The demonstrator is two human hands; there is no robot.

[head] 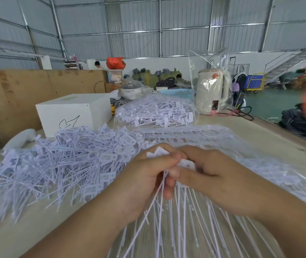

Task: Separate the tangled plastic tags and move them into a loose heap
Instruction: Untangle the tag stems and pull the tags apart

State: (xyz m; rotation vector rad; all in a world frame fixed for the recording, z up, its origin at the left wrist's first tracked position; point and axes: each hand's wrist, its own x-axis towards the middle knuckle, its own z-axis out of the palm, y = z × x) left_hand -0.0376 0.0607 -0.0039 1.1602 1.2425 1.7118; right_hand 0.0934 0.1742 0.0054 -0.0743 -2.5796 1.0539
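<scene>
Tags being pulled apart at table centre

Tags (169,159): a small clump is held between both hands, flat heads bunched at the fingertips, long thin tails hanging down toward the viewer. Left hand (144,181) has fingers curled round the tails just under the heads. Right hand (210,174) pinches the heads from the other side, thumb and forefinger closed on them. Hands touch at the fingertips.

Doing the step well, as I judge it: keep the left grip firm on the tails and draw one head away sideways with the right, slowly, so the tails slide free rather than knot tighter. Pull along the tail's line, not across it. Drop each freed tag left, onto the loose heap (59,161).

Counts:
- Loose heap: one, left of the hands, tags far too many and too blurred to count.
- Unsorted fan of tags (204,229) under and right of the hands: one spread, uncounted.
- Clear bag of tags (156,112): one, behind, well apart.
- White box (70,112): one.
- Kettle (211,90): one, beside the bag.
- Hands: two, both occupied.
</scene>
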